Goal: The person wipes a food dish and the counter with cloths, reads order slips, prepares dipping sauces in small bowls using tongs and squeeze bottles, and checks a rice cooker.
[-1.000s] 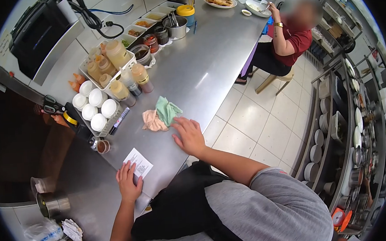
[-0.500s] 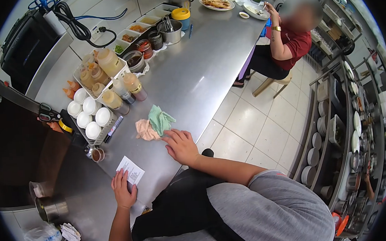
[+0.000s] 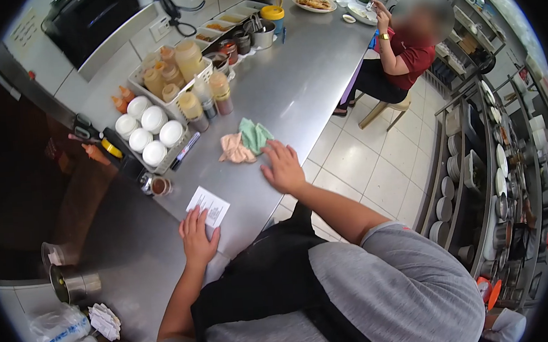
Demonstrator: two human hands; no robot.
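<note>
The left hand [image 3: 198,240] lies palm-down, fingers nearly straight and close together, thumb set apart, its fingertips resting on the near-left part of a printed white paper slip [image 3: 213,204]. It presses on the slip and does not grip it.

Well to the left of this hand stand clear plastic bags [image 3: 59,329] and a metal pot [image 3: 82,285]. Beyond the hand and to its left, a basket holds stacks of small white dishes [image 3: 153,119]; a small jar [image 3: 160,186] of reddish-brown contents sits nearer the hand. Straight ahead of the hand, past the slip, a marker [image 3: 187,150] lies beside the basket, with squeeze bottles [image 3: 221,93] farther on.

The slip reaches out ahead and to the right of the left hand, flat on the steel counter [image 3: 305,67]. Just beyond the right hand, on its left, are a crumpled pink cloth [image 3: 235,148] and, touching it, a green cloth [image 3: 254,136].

The right hand [image 3: 283,170] is palm-down, fingers loosely spread, with nothing visible in it. Its fingertips are at the green cloth's edge; contact cannot be told.

Far ahead and right of it, a seated person in a maroon shirt [image 3: 415,59] has a hand raised. Stacked plates [image 3: 444,209] stand well to the right.
</note>
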